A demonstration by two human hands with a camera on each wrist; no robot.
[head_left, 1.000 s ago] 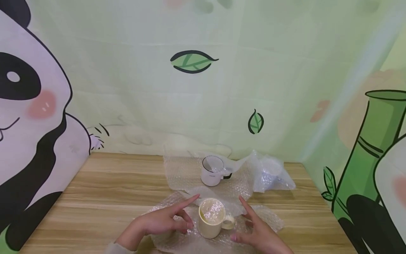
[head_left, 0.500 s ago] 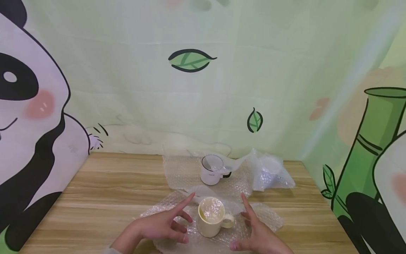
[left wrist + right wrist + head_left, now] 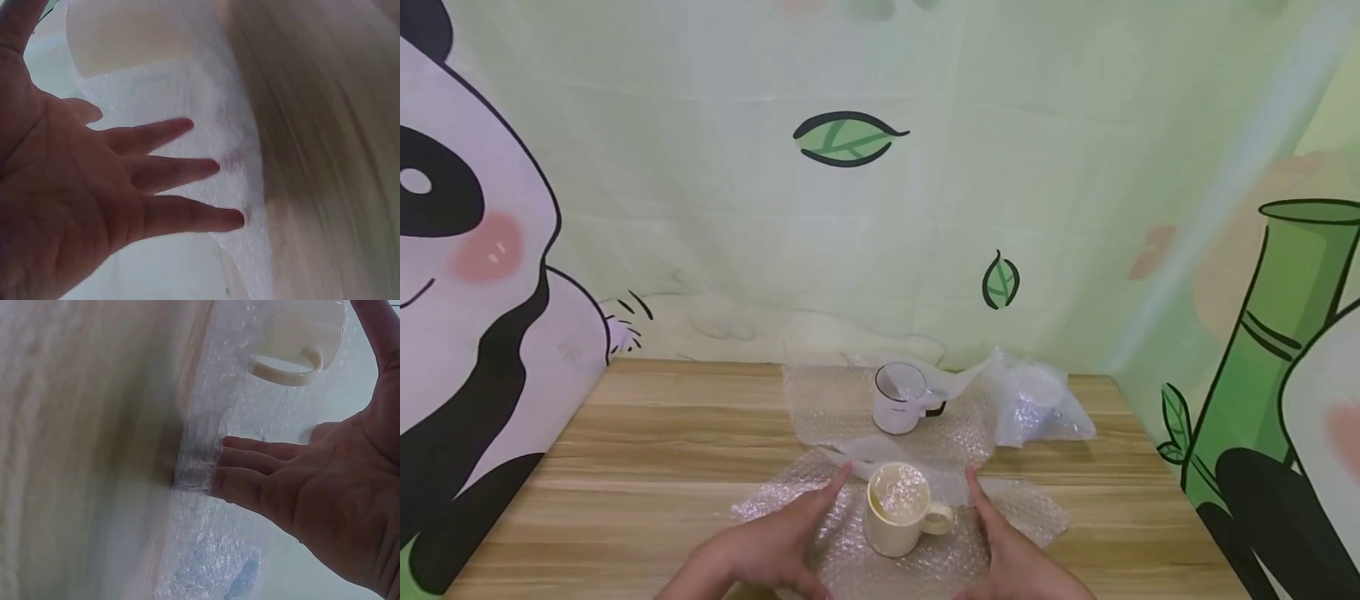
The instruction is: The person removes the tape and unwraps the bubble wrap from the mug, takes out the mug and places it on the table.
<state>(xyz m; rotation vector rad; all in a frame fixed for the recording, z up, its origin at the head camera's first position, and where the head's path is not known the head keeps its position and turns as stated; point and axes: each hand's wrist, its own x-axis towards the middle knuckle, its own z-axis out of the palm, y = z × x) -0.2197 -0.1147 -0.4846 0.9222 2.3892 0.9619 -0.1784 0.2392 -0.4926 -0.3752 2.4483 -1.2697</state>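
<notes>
A cream mug (image 3: 895,525) stands upright on a sheet of bubble wrap (image 3: 880,579) near the front of the table, its handle to the right. Bubbly film shows inside its mouth. My left hand (image 3: 778,542) is spread to the left of the mug, apart from it; in the left wrist view its straight fingertips (image 3: 231,218) lie at the bubble wrap. To the right of the handle, my right hand (image 3: 1015,554) has its fingers extended, with fingertips (image 3: 226,481) against the bubble wrap's edge in the right wrist view. Neither hand holds anything.
Behind, a white mug (image 3: 897,414) with a dark rim and black-tipped handle stands on a second bubble wrap sheet (image 3: 827,408). A wrapped bundle (image 3: 1037,408) with something bluish inside lies to its right. A printed cloth backdrop (image 3: 880,250) rises behind the wooden table (image 3: 647,433).
My left hand has drawn back from the mug's side, its fingers spreading. My right thumb has moved down toward me. Both mugs stay put; the head view has shifted slightly.
</notes>
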